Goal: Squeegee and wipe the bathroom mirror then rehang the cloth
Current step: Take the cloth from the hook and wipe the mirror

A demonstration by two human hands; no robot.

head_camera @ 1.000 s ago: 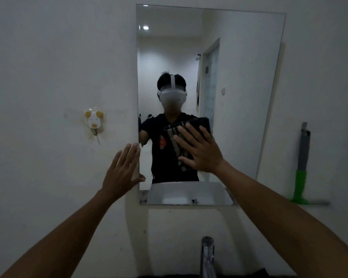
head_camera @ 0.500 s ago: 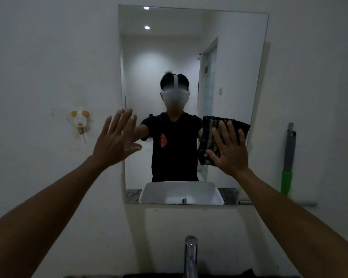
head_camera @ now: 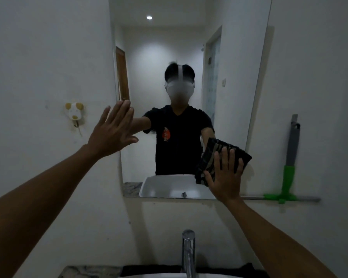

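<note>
A chrome tap [head_camera: 188,251] rises at the near edge, over the rim of a white basin [head_camera: 159,275] set in a marbled counter [head_camera: 88,271]. Two bare forearms reach away from there toward the white wall.

The right hand [head_camera: 225,177] is spread flat, fingers [head_camera: 224,157] open and pointing up, pressing a dark striped cloth [head_camera: 213,157] against the lower right corner of the mirror [head_camera: 239,77]. The cloth is folded and pinned under the palm rather than gripped; it sticks out above and to the left of the hand.

The left hand [head_camera: 114,131] is also open, fingers together and straight, palm toward the wall. It sits at the mirror's left edge, about halfway up. Whether it touches the glass cannot be told.

Left of the mirror, a small white and yellow animal-shaped wall hook [head_camera: 74,114] is stuck to the wall, with nothing hanging from it.

Right of the mirror, a squeegee [head_camera: 288,171] with a grey and green handle stands upright against the wall, its blade at the bottom, level with the mirror's lower edge.

The mirror reflects a person in a black shirt wearing a white headset, with a hallway and a ceiling light behind.
</note>
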